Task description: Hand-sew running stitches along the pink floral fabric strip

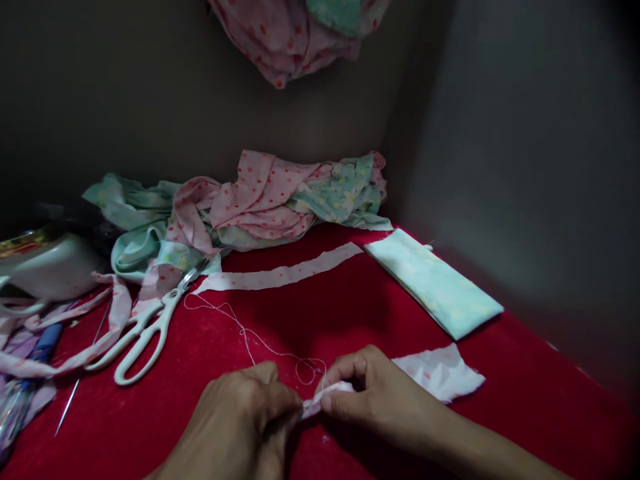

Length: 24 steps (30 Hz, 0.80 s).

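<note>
Both hands meet low in the middle of the head view, over a red cloth surface. Between them is a small gathered strip of pale pink fabric (327,398). My left hand (245,413) pinches its left end; whether a needle sits in those fingers is hidden. My right hand (373,393) holds the strip between thumb and fingers. A wrinkled pale end of fabric (440,373) shows on the far side of the right wrist. Thin white thread (243,328) loops on the red cloth beyond the hands and runs up to the fingers.
White-handled scissors (160,323) lie at the left, near a flat pink strip (287,272). A heap of pink and green fabric (265,197) lines the back wall. At the right is a folded pale green cloth (435,280). A white cup (53,267) stands far left.
</note>
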### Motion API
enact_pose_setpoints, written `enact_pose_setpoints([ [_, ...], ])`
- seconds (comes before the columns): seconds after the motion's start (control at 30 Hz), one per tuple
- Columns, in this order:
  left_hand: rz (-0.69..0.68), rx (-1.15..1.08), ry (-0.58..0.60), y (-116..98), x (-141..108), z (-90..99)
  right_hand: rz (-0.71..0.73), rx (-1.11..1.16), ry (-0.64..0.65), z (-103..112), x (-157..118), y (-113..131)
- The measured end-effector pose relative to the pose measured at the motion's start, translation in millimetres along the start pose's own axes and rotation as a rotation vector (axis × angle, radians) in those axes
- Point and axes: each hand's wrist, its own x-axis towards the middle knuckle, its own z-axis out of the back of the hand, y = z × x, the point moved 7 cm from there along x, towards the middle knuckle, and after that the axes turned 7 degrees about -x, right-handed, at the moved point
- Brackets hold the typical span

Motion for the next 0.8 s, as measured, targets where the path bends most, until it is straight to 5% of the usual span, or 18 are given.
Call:
enact_pose_setpoints([
  [0.13, -0.033, 0.181, 0.043, -2.6, 1.7, -2.5, 0.010, -0.021, -0.012, -0.2, -0.2, -0.4],
  [0.8, -0.055, 0.171, 0.081, -0.2, 3.8, -9.0, -0.021, -0.018, -0.003, 0.2, -0.2, -1.2],
])
